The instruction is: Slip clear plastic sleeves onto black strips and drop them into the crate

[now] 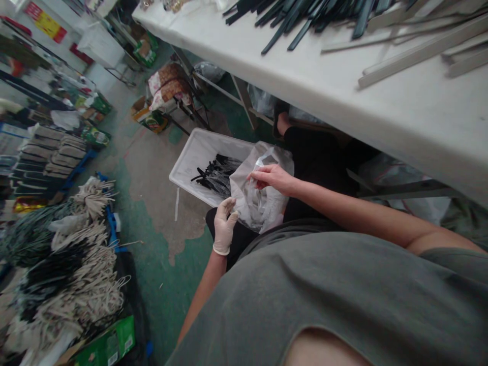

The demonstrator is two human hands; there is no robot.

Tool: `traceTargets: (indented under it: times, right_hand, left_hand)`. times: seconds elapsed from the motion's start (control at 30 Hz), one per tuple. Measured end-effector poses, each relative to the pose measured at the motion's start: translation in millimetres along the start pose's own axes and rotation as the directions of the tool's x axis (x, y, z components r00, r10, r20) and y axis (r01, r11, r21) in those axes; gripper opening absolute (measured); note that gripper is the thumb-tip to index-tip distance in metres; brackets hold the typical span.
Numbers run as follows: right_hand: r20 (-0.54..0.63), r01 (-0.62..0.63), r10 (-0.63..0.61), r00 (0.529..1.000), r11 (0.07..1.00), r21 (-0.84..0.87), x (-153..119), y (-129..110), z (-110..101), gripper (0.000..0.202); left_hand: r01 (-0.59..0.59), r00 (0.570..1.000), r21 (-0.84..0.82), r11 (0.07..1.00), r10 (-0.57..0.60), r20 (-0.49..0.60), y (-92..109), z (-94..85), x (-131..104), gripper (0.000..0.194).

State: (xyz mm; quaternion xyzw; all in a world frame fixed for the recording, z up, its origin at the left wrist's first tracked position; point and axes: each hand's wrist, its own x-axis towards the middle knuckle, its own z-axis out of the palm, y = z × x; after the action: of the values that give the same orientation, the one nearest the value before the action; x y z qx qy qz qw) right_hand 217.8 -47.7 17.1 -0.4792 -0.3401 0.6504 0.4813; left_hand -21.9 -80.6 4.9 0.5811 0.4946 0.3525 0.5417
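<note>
A translucent plastic bag (263, 203) rests on the lap, its mouth spread and whitish contents showing inside. My bare right hand (273, 178) pinches the bag near its upper rim, thumb against the fingertips. On the bag's left side is my left hand (224, 226), in a thin white glove. Its fingers are loosely bent with the thumb apart, and nothing shows between them. Just beyond the bag stands a white plastic bin (186, 152) on the floor. Dark strips (219, 173) lie in it, and the bag covers its right end.
A white-covered table (305, 86) runs along the upper right, carrying black strips (293, 20) and beige strips (423, 53). A cloth-covered stool (171, 86) stands past the bin. Bundles of cords (80, 274) are piled on the left, near a green carton (110, 345).
</note>
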Motion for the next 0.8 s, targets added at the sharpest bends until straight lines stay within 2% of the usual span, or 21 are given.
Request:
traceTargets:
  times: [0.07,0.13,0.17,0.23,0.3,0.33,0.4,0.47,0.53,0.63,0.73,0.8]
  right_hand:
    - [0.097,0.101,-0.083,0.992,0.974,-0.205,2,-7,7,0.025]
    - [0.173,0.207,-0.139,0.975,0.851,-0.483,3,-14,14,0.029]
    - [0.214,0.258,-0.156,0.964,0.732,-0.630,3,-16,16,0.030]
    - [0.301,0.342,-0.163,0.940,0.432,-0.835,2,-19,19,0.031]
    - [0.374,0.394,-0.128,0.918,0.200,-0.897,0,-19,20,0.030]
    - [0.393,0.405,-0.110,0.913,0.135,-0.904,-2,-19,20,0.031]
    - [0.391,0.397,-0.085,0.916,0.067,-0.915,-4,-16,22,0.032]
    - [0.370,0.373,-0.062,0.927,0.047,-0.927,-7,-15,24,0.034]
    - [0.351,0.352,-0.025,0.936,0.077,-0.933,-8,-16,26,0.036]
    - [0.353,0.334,0.027,0.935,0.256,-0.907,-8,-18,26,0.035]
    - [0.351,0.286,0.059,0.935,0.463,-0.839,-9,-18,23,0.036]
    - [0.345,0.252,0.088,0.934,0.520,-0.816,-9,-15,20,0.037]
  left_hand:
    - [0.040,0.999,-0.072,0.997,-0.037,0.039,7,12.3,17,0.063]
    - [0.070,0.997,-0.155,0.985,-0.062,0.055,16,27.5,33,0.063]
    - [0.078,0.996,-0.210,0.975,-0.069,0.048,21,34.4,41,0.061]
    - [0.090,0.996,-0.326,0.941,-0.079,0.045,28,44.6,54,0.059]
    - [0.149,0.988,-0.409,0.900,-0.114,0.108,32,49.4,65,0.057]
    - [0.195,0.978,-0.432,0.881,-0.145,0.147,32,50.4,69,0.056]
    - [0.265,0.962,-0.464,0.845,-0.200,0.187,32,50.6,76,0.057]
    - [0.263,0.965,-0.511,0.818,-0.216,0.151,31,49.6,81,0.063]
    - [0.209,0.977,-0.544,0.812,-0.197,0.082,31,47.8,83,0.066]
    - [0.145,0.982,-0.541,0.828,-0.188,-0.025,33,44.0,86,0.068]
    - [0.146,0.969,-0.539,0.829,-0.230,-0.092,35,39.6,90,0.065]
    - [0.155,0.958,-0.560,0.814,-0.263,-0.116,36,36.1,92,0.060]
